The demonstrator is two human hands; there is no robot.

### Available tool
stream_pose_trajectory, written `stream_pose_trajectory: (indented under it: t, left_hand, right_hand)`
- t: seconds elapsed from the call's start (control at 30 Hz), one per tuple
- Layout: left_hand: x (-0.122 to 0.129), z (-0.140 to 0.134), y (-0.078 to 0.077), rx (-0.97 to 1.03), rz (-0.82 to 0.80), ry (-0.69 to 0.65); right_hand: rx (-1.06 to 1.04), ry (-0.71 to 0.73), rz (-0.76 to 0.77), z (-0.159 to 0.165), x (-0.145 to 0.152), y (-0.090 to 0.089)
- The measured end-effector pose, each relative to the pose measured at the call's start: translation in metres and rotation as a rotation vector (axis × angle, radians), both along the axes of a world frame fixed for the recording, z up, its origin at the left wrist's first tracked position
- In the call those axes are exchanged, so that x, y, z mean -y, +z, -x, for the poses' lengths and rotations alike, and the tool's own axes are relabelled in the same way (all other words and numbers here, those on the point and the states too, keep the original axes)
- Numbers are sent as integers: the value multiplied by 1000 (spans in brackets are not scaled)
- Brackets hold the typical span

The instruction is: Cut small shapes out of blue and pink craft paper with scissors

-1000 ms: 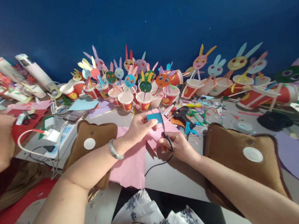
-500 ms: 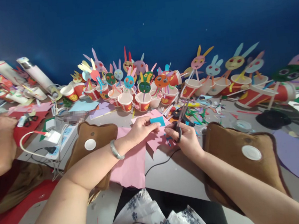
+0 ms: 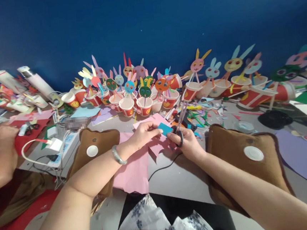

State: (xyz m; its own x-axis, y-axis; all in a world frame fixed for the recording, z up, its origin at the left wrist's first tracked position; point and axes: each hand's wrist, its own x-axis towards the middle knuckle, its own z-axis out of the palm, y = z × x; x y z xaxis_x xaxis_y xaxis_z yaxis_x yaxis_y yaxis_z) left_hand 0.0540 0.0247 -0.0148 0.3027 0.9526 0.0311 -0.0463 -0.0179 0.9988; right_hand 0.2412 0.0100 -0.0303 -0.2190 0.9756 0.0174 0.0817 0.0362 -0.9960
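A small piece of blue paper (image 3: 165, 129) is pinched between the thumb and fingers of my left hand (image 3: 145, 133). My right hand (image 3: 189, 142) is closed round the dark handles of a pair of scissors (image 3: 180, 121), whose blades point up and away from me. The right fingertips are beside the right edge of the blue paper; whether they touch it I cannot tell. Beneath both hands lie pink paper sheets (image 3: 136, 163) on the grey table.
Paper cups (image 3: 127, 106) with rabbit-faced paper figures line the back. Coloured scraps (image 3: 200, 116) lie beyond my right hand. Brown cushion-like warmers (image 3: 251, 167) flank my arms. At left are a power strip (image 3: 67, 144) and another person's arm (image 3: 5, 156).
The blue paper has tilted and come closer to my right hand. The scissors have turned more upright. The whole view has shifted slightly.
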Motion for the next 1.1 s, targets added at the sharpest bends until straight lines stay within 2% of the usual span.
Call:
stream_pose_trajectory:
  t: [0.17, 0.33, 0.57, 0.7, 0.93, 1.1]
  left_hand:
    - [0, 0, 4, -27, -4, 54]
    - [0, 2, 6, -58, 24, -11]
    - [0, 1, 5, 46, 70, -24]
    - [-1, 2, 2, -22, 35, -38]
    - [1, 2, 5, -108, -18, 23]
    - [3, 3, 8, -164, 6, 23]
  right_hand:
    - [24, 56, -22, 0, 1, 5]
    - [-50, -15, 1, 0, -1, 1]
    - [-31, -117, -49, -1, -4, 0]
    - [-52, -125, -50, -1, -4, 0]
    - [14, -110, -64, 0, -1, 1]
    - [19, -92, -78, 3, 1, 3]
